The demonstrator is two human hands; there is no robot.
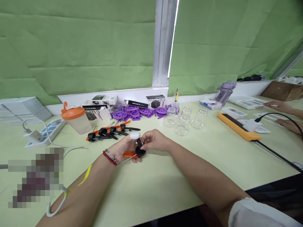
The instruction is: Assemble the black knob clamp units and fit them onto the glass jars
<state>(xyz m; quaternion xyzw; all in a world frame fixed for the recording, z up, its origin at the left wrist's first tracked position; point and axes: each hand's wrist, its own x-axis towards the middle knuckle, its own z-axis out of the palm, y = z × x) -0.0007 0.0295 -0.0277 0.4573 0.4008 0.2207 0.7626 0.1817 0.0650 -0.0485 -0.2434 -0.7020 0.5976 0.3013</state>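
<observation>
Back wall: creased green sheeting [78, 44] left of a pale metal upright [162, 44], matching green panel [213, 44] to the right. Narrow strip of bright light [174, 34] along the upright's right edge (brightest spot in view). White ledge [132, 94] below the sheeting. Slanted frame [287, 61] at far right. Tabletop [151, 189] pale yellow-green, softly lit; space beneath its near edge dark.
</observation>
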